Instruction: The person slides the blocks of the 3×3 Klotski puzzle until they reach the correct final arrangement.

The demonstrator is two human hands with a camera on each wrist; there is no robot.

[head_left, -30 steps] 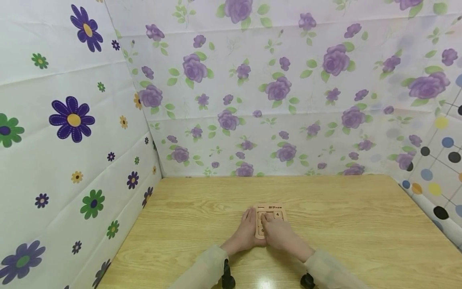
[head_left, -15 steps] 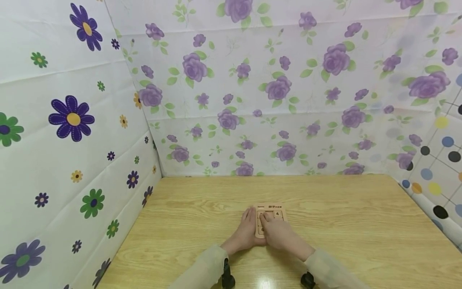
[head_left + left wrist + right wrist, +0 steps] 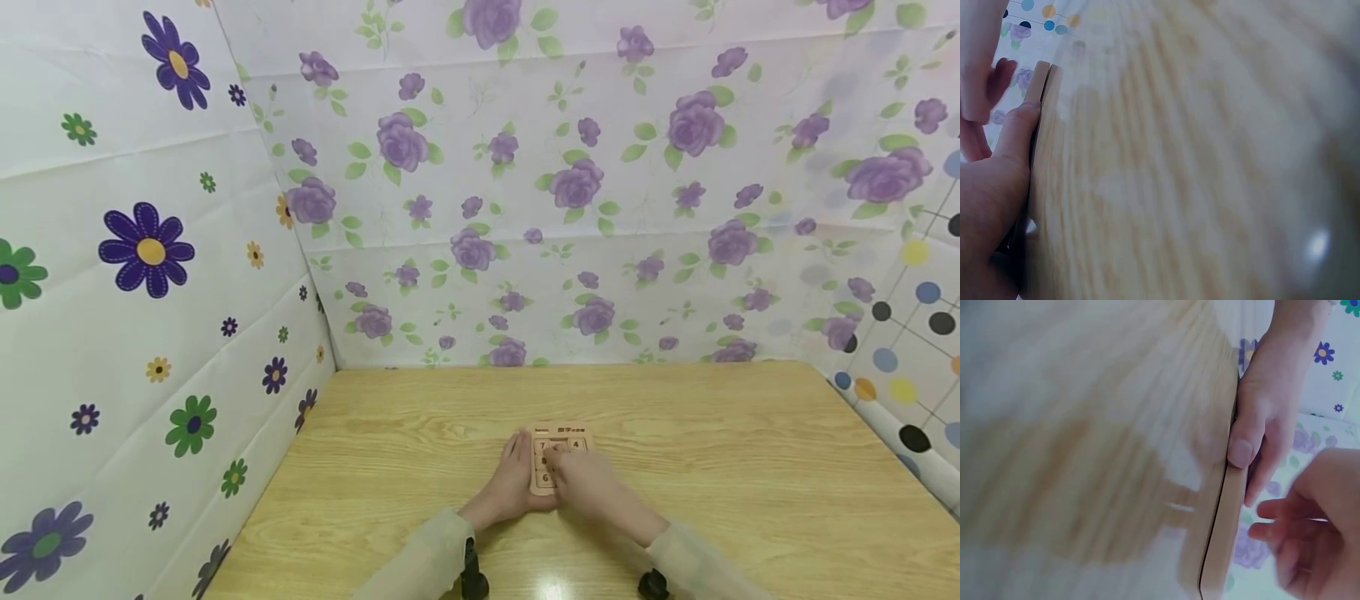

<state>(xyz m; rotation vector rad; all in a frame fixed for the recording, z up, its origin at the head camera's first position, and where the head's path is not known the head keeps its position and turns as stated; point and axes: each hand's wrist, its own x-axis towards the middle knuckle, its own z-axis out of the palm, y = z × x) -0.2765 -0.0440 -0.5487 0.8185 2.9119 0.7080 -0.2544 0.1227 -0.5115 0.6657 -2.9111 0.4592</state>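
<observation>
A small wooden number-tile puzzle board (image 3: 573, 435) lies flat on the table (image 3: 712, 450), near its middle. My left hand (image 3: 510, 483) holds the board by its left side, fingers along the edge. In the left wrist view the left thumb (image 3: 1016, 131) presses against the board's rim (image 3: 1044, 94). My right hand (image 3: 592, 483) lies over the board's right and near part, a fingertip touching the tiles around the middle. In the right wrist view the board's edge (image 3: 1225, 537) stands between the left hand (image 3: 1266, 419) and the loosely spread fingers of the right hand (image 3: 1316, 519).
Flower-printed sheets wall the table in on the left (image 3: 150, 333), at the back (image 3: 562, 208) and on the right (image 3: 900, 350). Bare wood shows on both sides of the board and behind it.
My right hand has slid a little toward me and to the right, uncovering more tiles in the board's left column. The left hand and the board stay where they were.
</observation>
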